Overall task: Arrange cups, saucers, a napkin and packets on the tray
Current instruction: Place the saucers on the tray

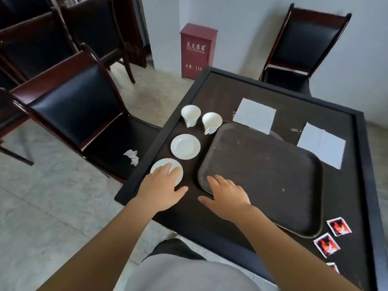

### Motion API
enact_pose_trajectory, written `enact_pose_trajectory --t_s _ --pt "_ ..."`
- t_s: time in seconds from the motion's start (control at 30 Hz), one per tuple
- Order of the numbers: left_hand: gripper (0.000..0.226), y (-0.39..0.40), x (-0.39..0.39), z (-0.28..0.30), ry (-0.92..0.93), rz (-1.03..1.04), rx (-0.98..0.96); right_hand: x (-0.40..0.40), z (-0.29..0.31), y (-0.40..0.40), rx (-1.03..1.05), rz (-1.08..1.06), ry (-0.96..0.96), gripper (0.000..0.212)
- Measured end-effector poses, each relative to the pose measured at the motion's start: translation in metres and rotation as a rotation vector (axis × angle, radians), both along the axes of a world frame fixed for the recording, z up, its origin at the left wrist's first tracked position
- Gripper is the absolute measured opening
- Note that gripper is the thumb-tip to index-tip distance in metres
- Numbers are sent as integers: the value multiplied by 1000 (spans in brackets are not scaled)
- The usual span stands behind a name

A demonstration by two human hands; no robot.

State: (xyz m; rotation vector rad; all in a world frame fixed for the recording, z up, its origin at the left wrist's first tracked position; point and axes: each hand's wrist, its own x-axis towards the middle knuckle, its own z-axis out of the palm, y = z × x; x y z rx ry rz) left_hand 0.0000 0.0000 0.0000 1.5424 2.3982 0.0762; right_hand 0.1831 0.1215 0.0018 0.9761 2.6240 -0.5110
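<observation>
A pale tiled floor [52,196] and a white wall [241,28] frame a room with dark-seated wooden chairs; one chair [79,106] stands just beside the left edge of a dark square bench [346,185] with a raised rim, and a crumpled tissue [131,156] lies on its seat. A red cabinet [198,50] with white lettering stands on the floor against the wall beyond the bench, and another chair [302,47] sits at the far side.

From the head view, a dark brown tray [268,175] lies bare in the middle of the bench. Along its left side stand two white cups [191,114], the second cup [212,122] close to the tray's far left corner. Nearer lie two white saucers: the far saucer [185,146] is apart from the tray, and the near saucer [161,164] is partly under the left hand [162,189]. That hand's grip is wide, fingers straight and laid flat over the saucer. The right hand [227,196] is also spread, fingers straight, resting on the tray's near left corner. A white napkin [254,115] lies beyond the tray, touching its far edge, and another napkin [321,144] lies just off its right side. Red packets [338,226] lie near the bench's right front corner.
</observation>
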Motion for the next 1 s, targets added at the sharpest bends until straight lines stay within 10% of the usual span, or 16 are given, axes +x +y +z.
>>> enact_pose_trajectory --t_s 1.0 --pt "92 15 -129 -133 -87 -381 -98 -153 -116 -12 -82 -55 -64 78"
